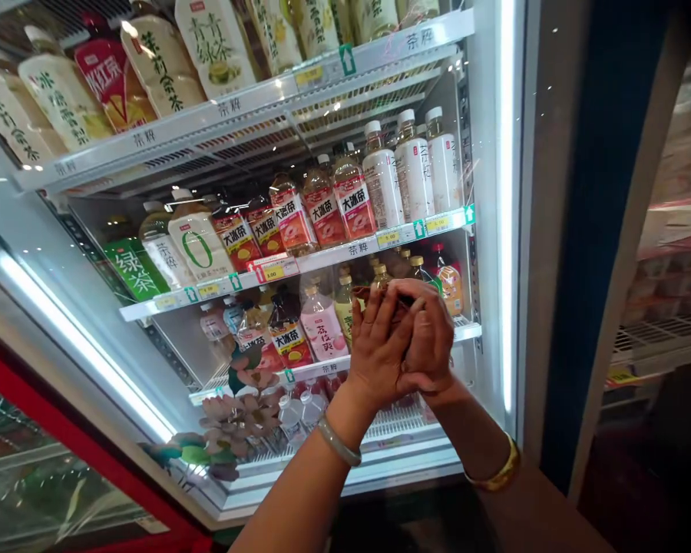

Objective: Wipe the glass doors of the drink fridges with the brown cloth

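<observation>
My left hand [374, 357], with a pale bangle [338, 444] at the wrist, and my right hand [431, 338], with a gold bangle [500, 468], are raised together before a lit drinks cooler. Between them is a bunched dark brown cloth [401, 306], mostly hidden by the fingers. The left fingers lie over its near side, while the right fingers curl around it from the right. Behind the hands, bottles on the lower shelves are partly covered, among them a pink-labelled bottle [322, 326].
Tea bottles fill the cooler's shelves, including white-labelled bottles [414, 165]. Price tags line the shelf edge [357, 250]. Floral decoration [236, 418] shows on the glass at lower left. A red-framed case [109, 445] stands left; another stocked shelf [662, 330] is at right.
</observation>
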{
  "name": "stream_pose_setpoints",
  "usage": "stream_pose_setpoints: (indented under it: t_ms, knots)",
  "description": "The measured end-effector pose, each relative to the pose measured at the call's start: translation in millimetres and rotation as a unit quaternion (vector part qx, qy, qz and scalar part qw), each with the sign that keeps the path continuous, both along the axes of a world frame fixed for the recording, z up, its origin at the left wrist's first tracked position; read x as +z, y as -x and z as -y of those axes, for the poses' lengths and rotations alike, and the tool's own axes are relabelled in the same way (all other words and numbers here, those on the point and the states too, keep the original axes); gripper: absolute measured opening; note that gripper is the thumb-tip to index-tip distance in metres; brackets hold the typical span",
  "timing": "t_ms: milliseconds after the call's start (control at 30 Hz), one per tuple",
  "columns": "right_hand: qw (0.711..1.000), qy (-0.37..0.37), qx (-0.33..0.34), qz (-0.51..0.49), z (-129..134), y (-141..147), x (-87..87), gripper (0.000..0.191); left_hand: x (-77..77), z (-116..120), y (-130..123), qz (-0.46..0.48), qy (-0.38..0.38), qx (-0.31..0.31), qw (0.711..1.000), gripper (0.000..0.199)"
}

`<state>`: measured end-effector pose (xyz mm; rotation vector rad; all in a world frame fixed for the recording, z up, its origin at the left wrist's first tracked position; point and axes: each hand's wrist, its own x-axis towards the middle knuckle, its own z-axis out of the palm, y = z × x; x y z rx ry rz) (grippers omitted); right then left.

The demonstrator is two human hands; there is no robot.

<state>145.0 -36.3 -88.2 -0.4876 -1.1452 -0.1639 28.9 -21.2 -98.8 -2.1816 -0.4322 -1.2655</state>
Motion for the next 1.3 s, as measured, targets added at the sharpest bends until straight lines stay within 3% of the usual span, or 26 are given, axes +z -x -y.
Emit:
stream_pose_setpoints:
  t_ms: [100,200,300,367,433,567,633,700,767,833,900,967,1033,1100,1200,1233,1300]
  knots:
    - [0.990,0.018,0.070,-0.120,-0.6,-19.5,19.6,0.042,33.2,-2.7,-13.6,-0.060,-0.049,0.014,0.997,0.086]
    - [0.989,0.010,0.061,-0.138,-0.4,-43.0,30.4,0.040,46.4,-5.7,-16.4,-0.121,-0.078,0.037,0.989,0.077]
    - [0.993,-0.023,-0.114,-0.001,-4.0,-63.9,24.2,0.030,44.8,-9.2,-12.0,-0.173,-0.104,0.043,0.979,0.056]
    - [0.964,-0.030,-0.247,0.097,-9.7,-73.2,15.0,0.032,44.3,-10.7,-8.6,-0.188,-0.131,0.033,0.973,0.042]
    - [0.938,-0.013,-0.311,0.150,-16.2,-78.6,7.4,0.040,50.0,-11.1,-5.3,-0.211,-0.161,0.019,0.964,0.031]
    - [0.924,0.035,-0.328,0.195,-23.4,-82.1,4.3,0.047,82.5,-10.8,-0.1,-0.258,-0.205,0.016,0.944,0.019]
    - [0.918,0.041,-0.338,0.204,-24.1,-81.7,6.1,0.050,99.9,-11.0,-0.4,-0.218,-0.217,0.038,0.951,0.020]
    - [0.914,0.047,-0.348,0.205,-24.7,-80.7,7.2,0.052,107.6,-10.5,-3.9,-0.138,-0.207,0.075,0.966,0.027]
    - [0.910,0.054,-0.357,0.203,-26.0,-79.4,6.8,0.056,100.8,-8.5,-9.5,-0.062,-0.186,0.113,0.974,0.034]
    - [0.909,0.059,-0.364,0.197,-28.0,-78.3,5.1,0.061,82.8,-5.5,-14.2,-0.038,-0.184,0.128,0.974,0.033]
    - [0.910,0.055,-0.364,0.189,-30.3,-77.8,3.2,0.064,65.0,-2.5,-15.1,-0.065,-0.199,0.118,0.971,0.027]
    - [0.913,0.048,-0.359,0.185,-32.3,-77.9,1.9,0.066,60.4,-0.6,-12.2,-0.131,-0.210,0.095,0.964,0.023]
    - [0.915,0.042,-0.359,0.180,-33.6,-77.9,1.9,0.067,74.6,-0.2,-8.4,-0.209,-0.215,0.084,0.950,0.022]
    - [0.914,0.037,-0.365,0.173,-34.0,-77.3,2.6,0.068,101.8,-1.4,-7.4,-0.219,-0.218,0.094,0.946,0.021]
    - [0.914,0.041,-0.367,0.168,-33.0,-75.4,4.0,0.067,135.5,-3.9,-12.1,-0.069,-0.201,0.121,0.970,0.020]
    - [0.915,0.046,-0.365,0.168,-32.4,-74.9,4.3,0.067,138.5,-4.0,-14.0,-0.042,-0.198,0.122,0.972,0.019]
    - [0.915,0.054,-0.362,0.168,-31.3,-74.3,4.9,0.066,129.1,-1.7,-15.7,-0.074,-0.202,0.116,0.970,0.018]
